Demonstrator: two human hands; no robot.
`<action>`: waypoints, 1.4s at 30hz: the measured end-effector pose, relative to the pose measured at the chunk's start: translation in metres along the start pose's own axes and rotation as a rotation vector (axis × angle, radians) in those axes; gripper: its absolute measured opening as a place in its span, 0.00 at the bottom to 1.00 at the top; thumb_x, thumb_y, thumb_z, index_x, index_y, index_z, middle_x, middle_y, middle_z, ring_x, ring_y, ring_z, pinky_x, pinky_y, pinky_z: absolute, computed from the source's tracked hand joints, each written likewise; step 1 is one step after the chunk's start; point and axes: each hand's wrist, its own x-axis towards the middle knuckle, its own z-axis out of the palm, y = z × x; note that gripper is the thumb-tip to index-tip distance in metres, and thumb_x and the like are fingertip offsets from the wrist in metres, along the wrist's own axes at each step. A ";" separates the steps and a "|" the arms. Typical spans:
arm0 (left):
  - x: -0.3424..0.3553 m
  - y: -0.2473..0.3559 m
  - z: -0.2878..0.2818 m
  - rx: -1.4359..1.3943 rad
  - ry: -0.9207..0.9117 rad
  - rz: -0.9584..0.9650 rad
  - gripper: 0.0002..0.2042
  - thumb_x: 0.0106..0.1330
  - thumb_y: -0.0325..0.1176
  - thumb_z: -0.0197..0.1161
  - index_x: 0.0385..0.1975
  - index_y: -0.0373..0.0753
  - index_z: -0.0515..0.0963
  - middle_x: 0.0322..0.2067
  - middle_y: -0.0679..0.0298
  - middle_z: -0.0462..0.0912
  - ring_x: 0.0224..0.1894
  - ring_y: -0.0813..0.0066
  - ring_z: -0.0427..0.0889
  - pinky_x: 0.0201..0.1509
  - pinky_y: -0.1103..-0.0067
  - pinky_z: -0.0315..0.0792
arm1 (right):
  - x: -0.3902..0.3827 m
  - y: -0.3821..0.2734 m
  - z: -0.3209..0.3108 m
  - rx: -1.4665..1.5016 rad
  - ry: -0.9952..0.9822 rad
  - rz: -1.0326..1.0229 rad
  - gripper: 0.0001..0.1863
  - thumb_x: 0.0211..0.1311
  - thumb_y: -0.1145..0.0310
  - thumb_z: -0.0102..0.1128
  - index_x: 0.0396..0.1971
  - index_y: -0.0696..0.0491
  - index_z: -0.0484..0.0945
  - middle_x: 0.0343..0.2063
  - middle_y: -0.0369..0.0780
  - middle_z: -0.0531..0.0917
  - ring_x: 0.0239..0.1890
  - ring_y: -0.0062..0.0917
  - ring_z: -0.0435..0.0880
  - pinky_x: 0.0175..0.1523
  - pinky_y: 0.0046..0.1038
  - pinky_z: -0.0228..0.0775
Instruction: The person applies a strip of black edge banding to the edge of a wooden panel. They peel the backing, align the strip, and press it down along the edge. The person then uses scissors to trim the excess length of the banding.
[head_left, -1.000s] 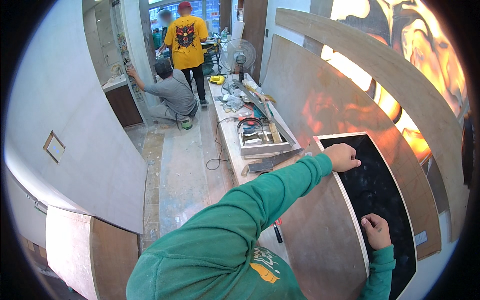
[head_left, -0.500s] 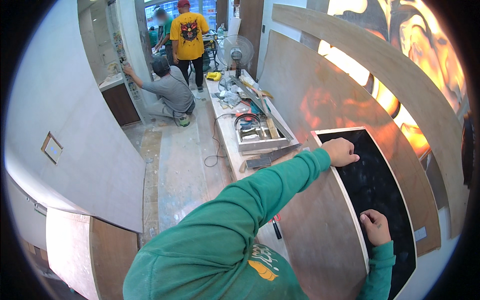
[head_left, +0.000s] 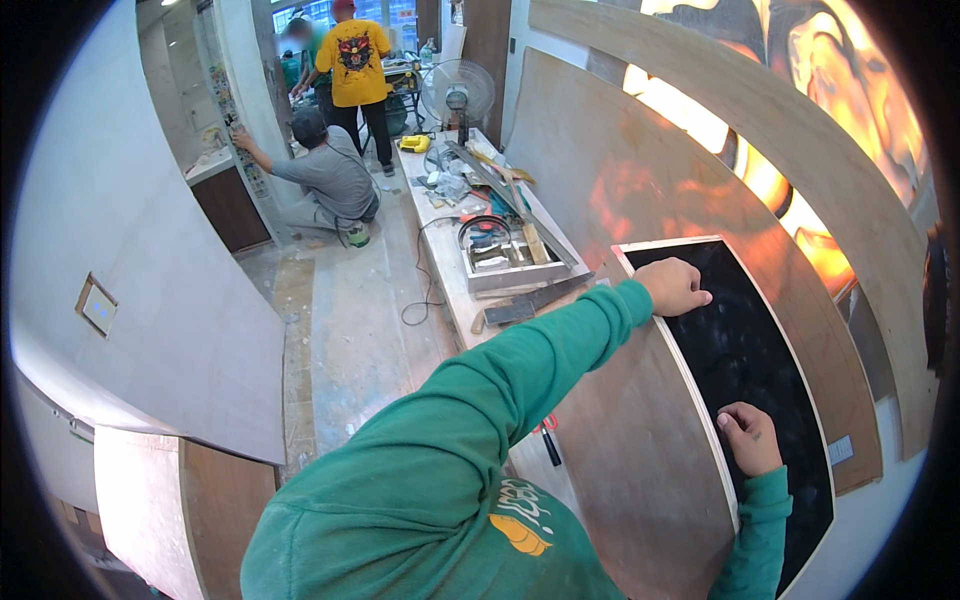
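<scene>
A long wooden box or cabinet frame [head_left: 665, 345], with a pale rim and a black inside [head_left: 745, 335], stands in front of me to the right. At its far end my left hand [head_left: 675, 287] lies over the near rim, fingers curled into a fist. Nearer to me, my right hand [head_left: 752, 440] is closed in a pinch just inside the same rim. Whatever either hand holds is hidden or too small to name. Both arms are in green sleeves, the left one reaching across.
A long bench [head_left: 440, 235] carries a tool tray [head_left: 515, 275], a handsaw [head_left: 550, 295], a yellow tool [head_left: 413, 144] and a fan [head_left: 457, 95]. A black-handled tool [head_left: 551, 447] lies beside the box. Large boards [head_left: 610, 150] lean right. One person [head_left: 330, 175] crouches; others stand beyond.
The whole view has shifted slightly, so the background sits a little further left and higher. Both hands stay at nearly the same places on the box, fingers still closed.
</scene>
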 end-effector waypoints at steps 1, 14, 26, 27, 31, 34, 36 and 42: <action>-0.001 0.001 -0.001 -0.004 -0.004 -0.006 0.20 0.65 0.52 0.62 0.35 0.37 0.84 0.34 0.53 0.86 0.39 0.56 0.84 0.46 0.67 0.76 | 0.000 -0.002 -0.001 -0.007 -0.001 0.000 0.11 0.63 0.69 0.61 0.37 0.62 0.82 0.26 0.40 0.83 0.30 0.21 0.78 0.39 0.26 0.72; 0.000 0.000 -0.002 -0.034 0.006 0.005 0.20 0.65 0.51 0.63 0.34 0.37 0.83 0.30 0.53 0.85 0.35 0.58 0.84 0.42 0.67 0.76 | 0.000 -0.005 -0.002 -0.010 -0.024 0.005 0.11 0.63 0.69 0.62 0.38 0.62 0.82 0.27 0.40 0.83 0.31 0.22 0.79 0.40 0.26 0.72; 0.001 -0.002 -0.001 -0.043 0.008 0.004 0.21 0.65 0.52 0.63 0.35 0.36 0.83 0.32 0.52 0.85 0.37 0.56 0.84 0.43 0.67 0.76 | -0.001 -0.006 -0.003 -0.071 -0.031 0.000 0.11 0.63 0.68 0.62 0.38 0.61 0.83 0.29 0.43 0.84 0.32 0.26 0.81 0.42 0.28 0.73; 0.001 0.000 -0.001 -0.044 0.002 -0.002 0.21 0.65 0.52 0.63 0.35 0.36 0.83 0.32 0.52 0.85 0.37 0.56 0.84 0.43 0.67 0.76 | -0.002 -0.007 -0.004 -0.071 -0.031 0.004 0.11 0.63 0.68 0.62 0.38 0.61 0.83 0.29 0.43 0.85 0.33 0.26 0.81 0.42 0.29 0.73; 0.001 0.000 -0.002 -0.043 0.004 0.000 0.21 0.65 0.52 0.63 0.36 0.36 0.83 0.33 0.52 0.85 0.37 0.56 0.84 0.44 0.67 0.76 | -0.001 -0.005 -0.005 -0.076 -0.036 -0.004 0.11 0.63 0.68 0.62 0.38 0.61 0.83 0.30 0.44 0.85 0.33 0.27 0.82 0.43 0.29 0.74; 0.001 0.001 -0.002 -0.042 -0.004 -0.001 0.21 0.65 0.52 0.63 0.36 0.36 0.83 0.33 0.51 0.85 0.37 0.57 0.84 0.44 0.68 0.76 | -0.002 -0.006 -0.005 -0.080 -0.021 0.011 0.12 0.63 0.68 0.62 0.38 0.61 0.83 0.30 0.44 0.85 0.33 0.28 0.82 0.43 0.30 0.74; 0.001 0.001 -0.003 -0.043 -0.010 -0.006 0.21 0.65 0.52 0.63 0.36 0.36 0.83 0.33 0.51 0.85 0.37 0.57 0.84 0.44 0.68 0.76 | -0.002 -0.010 -0.005 -0.097 -0.022 0.022 0.12 0.63 0.68 0.62 0.38 0.62 0.83 0.30 0.44 0.85 0.33 0.28 0.82 0.43 0.30 0.74; 0.000 -0.003 -0.004 -0.042 0.008 0.019 0.20 0.65 0.51 0.63 0.35 0.36 0.83 0.32 0.51 0.85 0.37 0.56 0.84 0.44 0.67 0.76 | 0.001 0.000 -0.004 -0.071 -0.028 0.013 0.12 0.63 0.68 0.62 0.37 0.62 0.83 0.28 0.44 0.84 0.32 0.27 0.82 0.41 0.30 0.74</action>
